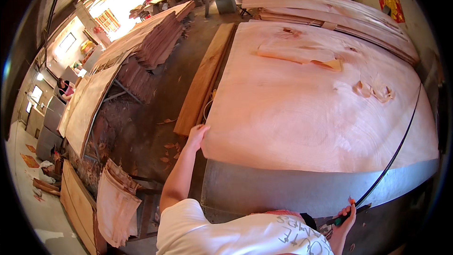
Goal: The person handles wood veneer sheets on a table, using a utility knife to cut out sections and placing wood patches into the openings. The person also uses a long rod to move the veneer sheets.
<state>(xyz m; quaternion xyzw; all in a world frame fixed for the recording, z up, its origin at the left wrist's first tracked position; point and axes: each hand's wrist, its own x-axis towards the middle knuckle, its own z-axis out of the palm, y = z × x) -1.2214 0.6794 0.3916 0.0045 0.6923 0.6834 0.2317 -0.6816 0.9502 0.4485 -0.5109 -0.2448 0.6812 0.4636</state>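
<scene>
Pinched in the left hand [197, 135]: the near-left edge of a pale wood sheet [283, 113], spread over a grey table [306, 189]. Held in the closed right hand [347, 216]: apparently a green-handled tool [339, 221], beside the lower end of a black rod [396, 153]. On the sheet: torn scraps [381, 95]. Alongside, to the left: a long plank [203, 82]. Past the far edge: stacked sheets [325, 14].

Grey smooth-topped worktable [264, 186]: is supporting a broad, pinkish wood-veneer sheet [283, 113], the grey surface showing along the near edge | Metal-framed stand [127, 90], at left: is bearing layered veneer sheets [89, 106] | Dark floor [163, 94]: is carrying thin brown scraps [169, 145] between worktable and stand
</scene>
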